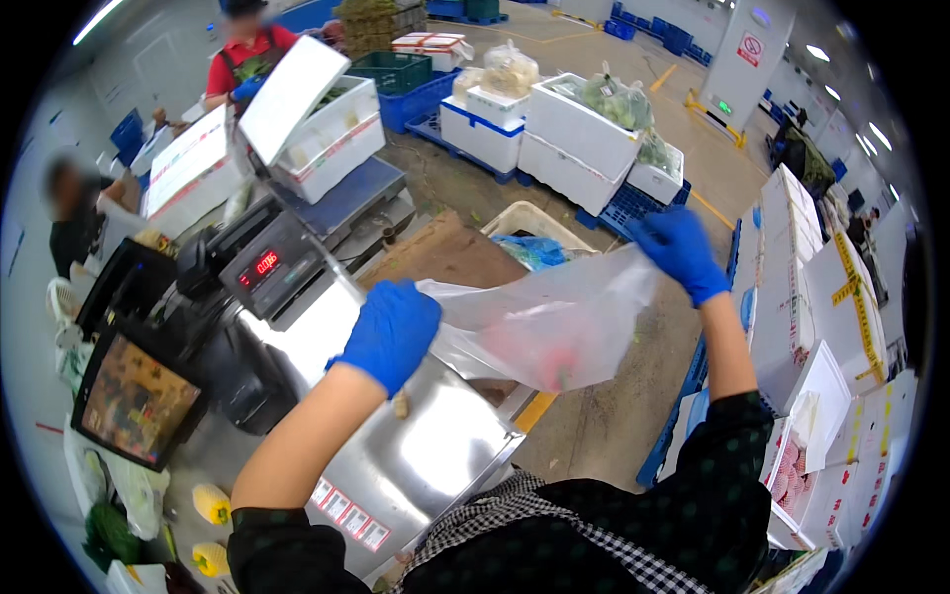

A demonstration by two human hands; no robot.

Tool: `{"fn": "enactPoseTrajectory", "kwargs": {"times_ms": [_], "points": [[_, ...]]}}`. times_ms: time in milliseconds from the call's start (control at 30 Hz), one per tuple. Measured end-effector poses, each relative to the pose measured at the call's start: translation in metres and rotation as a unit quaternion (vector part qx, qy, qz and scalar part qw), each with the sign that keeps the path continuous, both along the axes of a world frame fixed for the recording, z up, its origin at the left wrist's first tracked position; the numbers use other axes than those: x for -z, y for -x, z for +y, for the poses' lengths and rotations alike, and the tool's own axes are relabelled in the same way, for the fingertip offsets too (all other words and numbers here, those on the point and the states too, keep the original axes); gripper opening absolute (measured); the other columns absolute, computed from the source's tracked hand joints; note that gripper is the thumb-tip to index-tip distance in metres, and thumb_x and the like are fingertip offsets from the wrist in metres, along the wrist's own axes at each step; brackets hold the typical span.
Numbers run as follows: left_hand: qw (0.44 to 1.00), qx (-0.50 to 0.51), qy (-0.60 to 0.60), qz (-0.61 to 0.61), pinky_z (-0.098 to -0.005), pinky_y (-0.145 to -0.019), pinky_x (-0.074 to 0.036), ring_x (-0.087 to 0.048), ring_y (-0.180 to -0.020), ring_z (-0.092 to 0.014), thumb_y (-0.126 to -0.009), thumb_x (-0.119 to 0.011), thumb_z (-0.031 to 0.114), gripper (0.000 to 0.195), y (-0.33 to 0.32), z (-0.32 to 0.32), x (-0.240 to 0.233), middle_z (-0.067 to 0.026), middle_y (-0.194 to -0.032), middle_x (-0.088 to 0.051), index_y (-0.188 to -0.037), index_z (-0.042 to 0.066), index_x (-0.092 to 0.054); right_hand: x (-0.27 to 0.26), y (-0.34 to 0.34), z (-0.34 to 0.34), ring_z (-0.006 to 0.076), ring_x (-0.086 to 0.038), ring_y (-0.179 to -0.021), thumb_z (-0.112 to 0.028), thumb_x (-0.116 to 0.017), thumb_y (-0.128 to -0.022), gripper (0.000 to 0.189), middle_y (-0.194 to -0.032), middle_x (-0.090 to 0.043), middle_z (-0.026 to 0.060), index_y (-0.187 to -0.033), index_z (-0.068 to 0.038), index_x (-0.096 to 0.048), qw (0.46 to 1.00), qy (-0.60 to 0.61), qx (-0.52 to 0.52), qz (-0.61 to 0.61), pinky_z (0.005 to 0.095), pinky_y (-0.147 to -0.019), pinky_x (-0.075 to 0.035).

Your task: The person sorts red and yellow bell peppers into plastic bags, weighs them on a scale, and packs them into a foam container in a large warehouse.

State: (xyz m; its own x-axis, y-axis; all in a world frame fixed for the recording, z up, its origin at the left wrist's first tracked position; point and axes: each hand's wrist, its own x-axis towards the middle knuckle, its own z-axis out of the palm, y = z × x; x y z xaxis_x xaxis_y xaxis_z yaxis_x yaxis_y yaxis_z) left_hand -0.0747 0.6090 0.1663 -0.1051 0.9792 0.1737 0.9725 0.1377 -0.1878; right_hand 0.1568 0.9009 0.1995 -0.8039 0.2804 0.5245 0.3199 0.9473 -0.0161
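Observation:
My left hand [397, 334], in a blue glove, grips one side of a translucent plastic bag [549, 319] above the right edge of a steel weighing platform [438, 445]. The opposite side of the bag is gripped by my right hand [675, 249], also gloved in blue, up and to the right. The bag is stretched between both hands, and blurred red produce [557, 364] with a bit of green shows through its lower part. A scale display [267, 263] with lit red digits stands beyond the platform. My fingertips are hard to make out.
A monitor [137, 401] and yellow peppers in foam nets [211, 503] are at the left. A white crate [545, 223] holds blue plastic. Foam boxes [579, 163] stand on blue pallets ahead; more boxes [787, 297] are stacked right. A person [249, 59] stands behind an open foam box [334, 126].

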Motion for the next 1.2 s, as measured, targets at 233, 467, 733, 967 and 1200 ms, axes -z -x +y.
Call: {"fn": "enactPoseTrajectory", "kwargs": {"times_ms": [233, 467, 733, 967, 1200], "points": [[0.99, -0.09, 0.105, -0.002, -0.0339, -0.063, -0.041, -0.057, -0.076, -0.023, -0.07, -0.053, 0.013, 0.01, 0.008, 0.085, 0.167, -0.0088, -0.071, -0.06, -0.069, 0.01, -0.062, 0.155, 0.044, 0.074, 0.0289, -0.051, -0.048, -0.026, -0.056, -0.075, 0.02, -0.052, -0.053, 0.0102, -0.061, -0.012, -0.059, 0.978, -0.012, -0.125, -0.168, 0.0386, -0.055, -0.041], [0.957, -0.043, -0.053, -0.28, -0.0393, -0.086, -0.04, -0.052, -0.1, -0.032, -0.073, -0.063, 0.026, 0.051, -0.022, 0.076, 0.128, -0.0182, -0.11, -0.055, -0.115, -0.001, -0.05, 0.179, 0.019, 0.053, 0.0279, -0.056, -0.086, -0.019, -0.061, -0.074, 0.013, -0.09, -0.059, 0.0131, -0.083, -0.009, -0.064, 0.965, 0.249, -0.067, -0.052, 0.0357, -0.072, -0.044], [0.809, -0.292, -0.361, -0.36, -0.0418, -0.103, -0.021, -0.024, -0.127, -0.035, -0.064, -0.073, 0.038, 0.1, -0.058, 0.095, 0.156, -0.0229, -0.14, -0.019, -0.135, -0.003, -0.016, 0.208, 0.011, 0.052, 0.0263, -0.04, -0.118, -0.022, -0.069, -0.073, 0.078, -0.131, -0.038, 0.0177, -0.134, -0.002, -0.026, 0.829, 0.494, 0.15, 0.213, 0.0331, -0.097, -0.032], [0.886, -0.349, -0.205, -0.226, -0.0421, -0.092, -0.035, -0.036, -0.119, -0.036, -0.063, -0.071, 0.036, 0.103, -0.061, 0.139, 0.142, -0.0264, -0.134, -0.026, -0.136, -0.003, -0.011, 0.237, 0.078, 0.057, 0.0278, -0.033, -0.124, -0.019, -0.07, -0.071, 0.091, -0.136, -0.03, 0.0203, -0.139, -0.005, -0.012, 0.843, 0.453, 0.166, 0.237, 0.0349, -0.099, -0.031], [0.807, -0.405, -0.181, -0.389, -0.0419, -0.07, -0.047, -0.059, -0.079, -0.034, -0.077, -0.056, 0.031, 0.032, -0.012, 0.11, 0.183, -0.0172, -0.086, -0.061, -0.1, 0.009, -0.061, 0.276, 0.032, 0.115, 0.0294, -0.057, -0.074, -0.015, -0.05, -0.074, 0.028, -0.077, -0.059, 0.0112, -0.093, 0.005, -0.055, 0.318, 0.87, 0.053, 0.374, 0.0403, -0.071, -0.045]]}}
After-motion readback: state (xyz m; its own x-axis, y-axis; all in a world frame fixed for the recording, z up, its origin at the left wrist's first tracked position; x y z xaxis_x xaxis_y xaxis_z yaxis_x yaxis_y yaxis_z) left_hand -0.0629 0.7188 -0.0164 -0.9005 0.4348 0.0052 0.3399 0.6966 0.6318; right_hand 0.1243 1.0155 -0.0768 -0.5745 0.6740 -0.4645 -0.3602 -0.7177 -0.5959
